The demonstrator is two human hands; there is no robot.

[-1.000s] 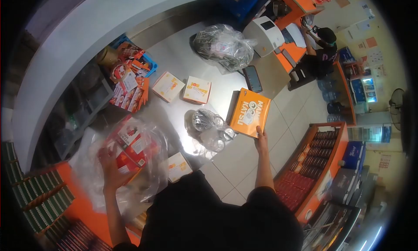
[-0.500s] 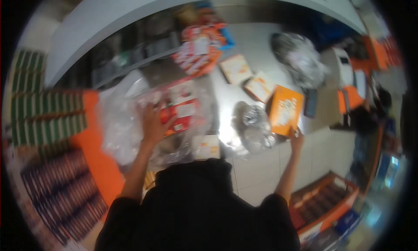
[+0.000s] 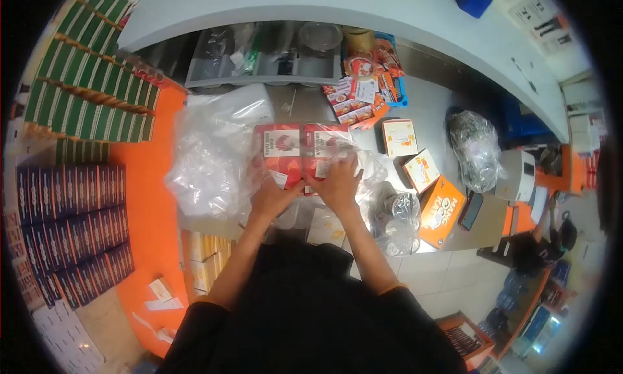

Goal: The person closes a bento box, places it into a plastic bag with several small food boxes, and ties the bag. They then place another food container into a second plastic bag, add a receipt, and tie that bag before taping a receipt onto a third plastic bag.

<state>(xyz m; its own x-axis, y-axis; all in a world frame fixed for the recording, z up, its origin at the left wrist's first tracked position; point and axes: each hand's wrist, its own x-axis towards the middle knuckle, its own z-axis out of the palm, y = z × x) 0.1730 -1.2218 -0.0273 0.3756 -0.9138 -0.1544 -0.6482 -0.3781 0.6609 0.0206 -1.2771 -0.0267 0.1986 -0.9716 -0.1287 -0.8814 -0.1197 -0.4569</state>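
Two red boxes (image 3: 281,142) with pale label panels lie side by side inside a clear plastic bag (image 3: 256,163) on the metal counter. My left hand (image 3: 275,197) is closed on the near edge of the bag, at the lower left of the boxes; its fingertips are partly covered by plastic. Over the right-hand box lies my right hand (image 3: 336,184), fingers spread on the plastic and thumb stretched toward the left thumb. An orange box (image 3: 442,210) with white lettering rests to the right, untouched.
Crumpled clear plastic (image 3: 207,160) lies on the left. Two small white-and-orange boxes (image 3: 399,137), clear plastic cups (image 3: 397,234), a phone (image 3: 472,211) and a wrapped bundle (image 3: 475,147) stand right. A grey tray (image 3: 272,75) sits behind, under an overhanging shelf (image 3: 363,13).
My right hand has left the orange box and moved left onto the bagged red boxes. My left hand has shifted to their near edge. The view has turned and sharpened.
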